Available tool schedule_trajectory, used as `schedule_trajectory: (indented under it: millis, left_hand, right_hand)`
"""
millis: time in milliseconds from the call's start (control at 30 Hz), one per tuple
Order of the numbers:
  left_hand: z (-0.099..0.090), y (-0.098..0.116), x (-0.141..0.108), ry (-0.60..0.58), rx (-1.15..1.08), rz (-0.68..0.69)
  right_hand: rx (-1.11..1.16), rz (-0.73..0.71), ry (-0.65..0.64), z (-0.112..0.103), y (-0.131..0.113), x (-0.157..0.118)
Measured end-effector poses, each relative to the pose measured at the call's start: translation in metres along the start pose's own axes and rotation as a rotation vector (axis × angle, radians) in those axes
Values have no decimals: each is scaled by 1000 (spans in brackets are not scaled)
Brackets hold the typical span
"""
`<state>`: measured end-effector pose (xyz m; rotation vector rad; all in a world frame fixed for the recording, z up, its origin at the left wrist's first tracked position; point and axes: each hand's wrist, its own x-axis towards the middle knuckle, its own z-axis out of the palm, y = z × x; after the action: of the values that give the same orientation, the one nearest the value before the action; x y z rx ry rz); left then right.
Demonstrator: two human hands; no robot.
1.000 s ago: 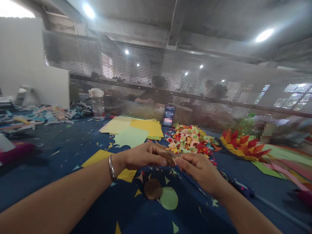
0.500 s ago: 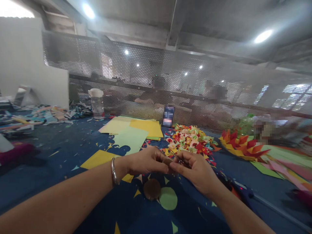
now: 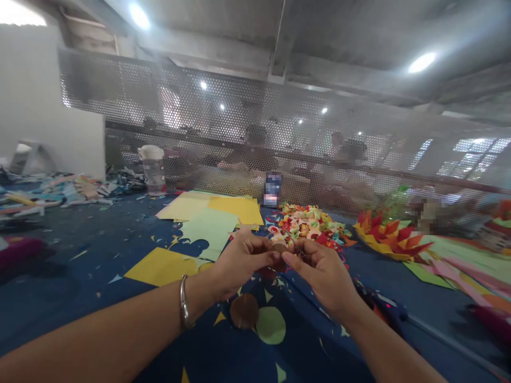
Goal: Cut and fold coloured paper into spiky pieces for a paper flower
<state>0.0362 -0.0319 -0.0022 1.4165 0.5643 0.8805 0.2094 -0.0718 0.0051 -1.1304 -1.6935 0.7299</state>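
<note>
- On the dark blue table [image 3: 223,361]: many loose paper scraps.
- Beyond the right hand [image 3: 323,271]: a heap of small colourful paper pieces [image 3: 311,226].
- Beyond the left wrist: a yellow sheet [image 3: 155,266], lying flat.
- With the left hand [image 3: 239,260]: fingers bent, drawn nearly to the thumb, pinching brown paper [image 3: 278,247] in front of the heap.
- With the right: fingers curled round a thin metal tool [image 3: 298,250], thumb tip close to the brown paper; contact there impossible to tell.
- Below the hands: a brown circle [image 3: 244,311] just beside a green circle [image 3: 271,325].
</note>
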Motion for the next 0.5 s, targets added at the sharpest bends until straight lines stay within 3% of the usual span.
schedule_trajectory:
  millis: [300, 500]
  left_hand:
    - [-4, 4, 1, 37, -42, 135]
    - [-4, 6, 2, 50, -80, 119]
  right_hand:
    - [95, 103, 6, 3, -6, -2]
    - [52, 127, -24, 2, -4, -3]
